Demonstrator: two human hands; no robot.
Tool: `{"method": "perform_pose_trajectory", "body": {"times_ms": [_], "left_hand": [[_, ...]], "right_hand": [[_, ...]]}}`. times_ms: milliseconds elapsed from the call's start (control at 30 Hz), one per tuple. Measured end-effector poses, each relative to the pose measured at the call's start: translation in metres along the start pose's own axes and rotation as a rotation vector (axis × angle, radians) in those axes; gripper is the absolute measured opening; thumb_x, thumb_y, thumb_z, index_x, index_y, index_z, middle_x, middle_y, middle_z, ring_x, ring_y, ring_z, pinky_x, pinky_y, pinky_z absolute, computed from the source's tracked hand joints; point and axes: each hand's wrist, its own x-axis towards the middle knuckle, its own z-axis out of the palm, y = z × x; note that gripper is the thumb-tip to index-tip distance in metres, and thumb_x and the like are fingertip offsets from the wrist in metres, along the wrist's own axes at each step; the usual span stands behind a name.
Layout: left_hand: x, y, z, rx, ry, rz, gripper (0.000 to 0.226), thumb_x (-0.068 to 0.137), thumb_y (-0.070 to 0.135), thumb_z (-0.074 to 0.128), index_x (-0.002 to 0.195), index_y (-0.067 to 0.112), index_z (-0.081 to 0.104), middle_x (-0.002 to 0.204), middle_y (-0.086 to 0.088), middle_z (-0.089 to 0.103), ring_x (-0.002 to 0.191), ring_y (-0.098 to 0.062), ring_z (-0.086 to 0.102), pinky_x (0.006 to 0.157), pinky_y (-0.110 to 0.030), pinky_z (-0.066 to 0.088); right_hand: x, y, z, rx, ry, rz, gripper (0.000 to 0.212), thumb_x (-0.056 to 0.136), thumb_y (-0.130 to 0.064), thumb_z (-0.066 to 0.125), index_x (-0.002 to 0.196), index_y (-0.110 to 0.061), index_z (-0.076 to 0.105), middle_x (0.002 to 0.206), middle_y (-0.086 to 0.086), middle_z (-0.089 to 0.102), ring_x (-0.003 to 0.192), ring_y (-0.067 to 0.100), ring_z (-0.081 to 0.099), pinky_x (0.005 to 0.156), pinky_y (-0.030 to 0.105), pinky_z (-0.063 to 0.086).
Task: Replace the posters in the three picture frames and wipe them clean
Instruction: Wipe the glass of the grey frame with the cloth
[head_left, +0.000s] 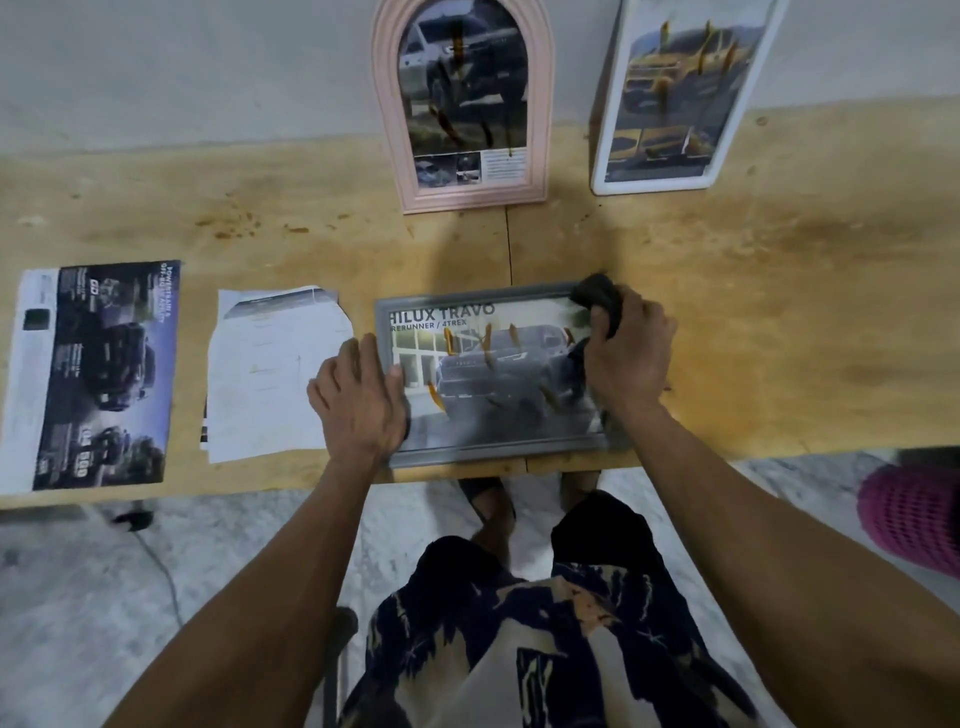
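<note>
Patterned shorts (519, 623) and two bare forearms fill the near view. Beyond them, a grey frame (493, 374) is laid flat at the table's (779, 291) near edge. It is steadied by the left hand (358, 395), pressed open on its left side, while a dark cloth (600, 301) is clenched in the right hand (628, 348) at the upper right corner. Wiping appears to be the step in hand; orange streaks remain on the glass, so passes across the middle are likely called for next. "HILUX TRAVO" and "4TREX" can be read on its poster. A pink arched frame (462, 200) and a white frame (613, 171) are leaned against the wall, both streaked. Loose posters (98, 374) are left well apart.
</note>
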Motion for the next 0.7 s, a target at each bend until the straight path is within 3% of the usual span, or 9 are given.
{"method": "perform_pose_trajectory", "body": {"times_ms": [267, 433, 700], "left_hand": [[0.002, -0.002, 0.018, 0.03, -0.076, -0.068, 0.059, 0.104, 0.045, 0.024, 0.155, 0.014, 0.026, 0.161, -0.008, 0.02, 0.142, -0.039, 0.023, 0.109, -0.069, 0.014], [0.004, -0.001, 0.02, -0.017, -0.113, -0.114, 0.06, 0.104, 0.048, 0.02, 0.157, 0.021, 0.017, 0.165, 0.002, 0.009, 0.148, -0.034, 0.01, 0.114, -0.068, 0.003], [0.004, -0.001, 0.02, -0.062, -0.13, -0.136, 0.058, 0.105, 0.046, 0.02, 0.158, 0.024, 0.014, 0.165, 0.007, 0.006, 0.149, -0.032, 0.007, 0.115, -0.066, -0.001]], "right_hand": [[-0.016, -0.004, 0.042, -0.229, 0.02, -0.153, 0.051, 0.104, -0.034, 0.031, 0.14, 0.0, 0.043, 0.148, 0.02, 0.037, 0.131, 0.042, 0.034, 0.103, 0.054, 0.031], [-0.02, -0.007, 0.049, -0.198, 0.038, -0.18, 0.047, 0.103, -0.027, 0.035, 0.138, 0.001, 0.047, 0.148, 0.019, 0.04, 0.128, 0.041, 0.038, 0.1, 0.054, 0.036], [-0.03, -0.033, 0.066, -0.059, 0.021, -0.14, 0.045, 0.102, -0.025, 0.039, 0.14, -0.001, 0.048, 0.15, 0.018, 0.04, 0.122, 0.039, 0.043, 0.094, 0.051, 0.041]]}}
